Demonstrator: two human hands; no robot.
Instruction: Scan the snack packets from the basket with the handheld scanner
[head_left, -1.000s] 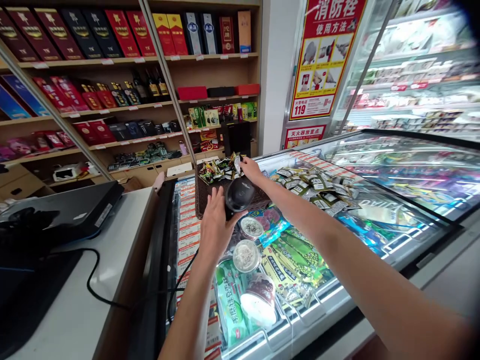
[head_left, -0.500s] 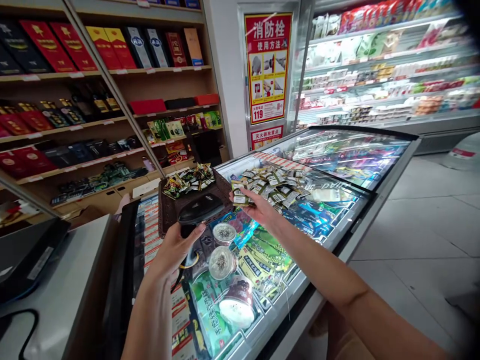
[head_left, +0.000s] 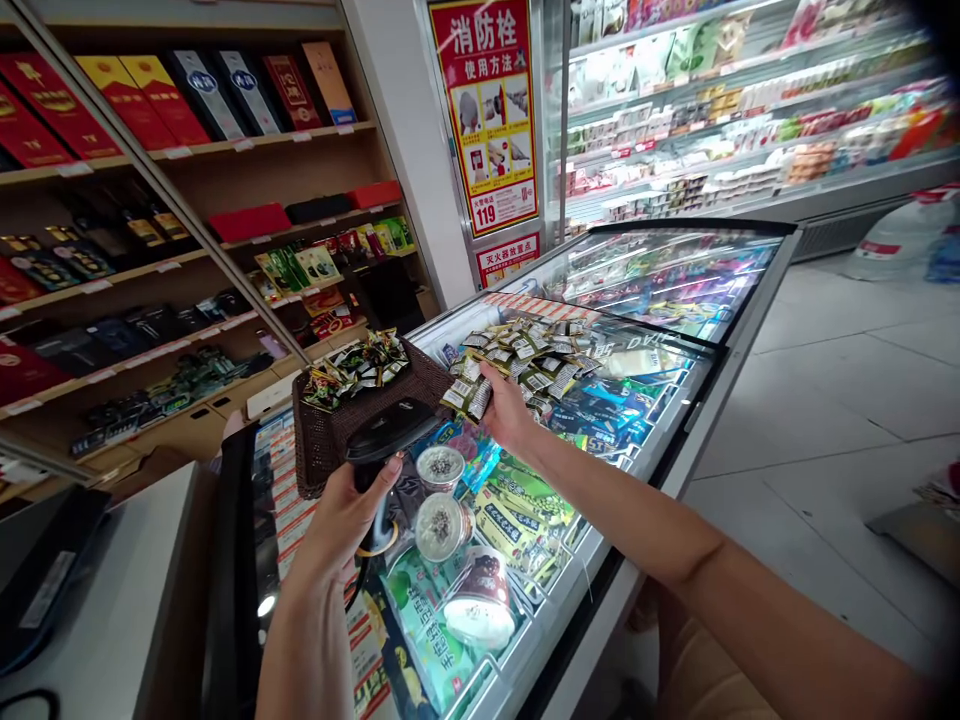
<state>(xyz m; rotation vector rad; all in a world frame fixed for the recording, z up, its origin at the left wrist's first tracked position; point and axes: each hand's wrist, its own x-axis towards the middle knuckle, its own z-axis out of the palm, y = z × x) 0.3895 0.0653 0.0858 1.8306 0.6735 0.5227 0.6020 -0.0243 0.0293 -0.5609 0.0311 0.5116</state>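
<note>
My left hand (head_left: 341, 515) is wrapped round the handle of a black barcode scanner (head_left: 396, 425), its head toward the packets. My right hand (head_left: 510, 412) pinches small green-and-white snack packets (head_left: 466, 390), printed sides up, thumb on top; how many it holds is unclear. Just beyond lies a heap of similar packets (head_left: 544, 350) on the freezer's glass top. Left of the scanner, a brown woven basket (head_left: 319, 450) has more packets (head_left: 364, 365) in its far part. Closer to me, several ice cream tubs (head_left: 444, 525) show inside the freezer.
The chest freezer (head_left: 675, 450) holds bagged ices under sliding glass. To the left are a grey counter (head_left: 142, 580) with a black device (head_left: 52, 570) and shelves of boxed goods (head_left: 217, 90). A lit refrigerated display (head_left: 697, 120) stands at the back right.
The view has turned right, so the surroundings sit further left. My right hand has drawn the pinched packets slightly away from the basket and tilted them. My left hand still grips the scanner.
</note>
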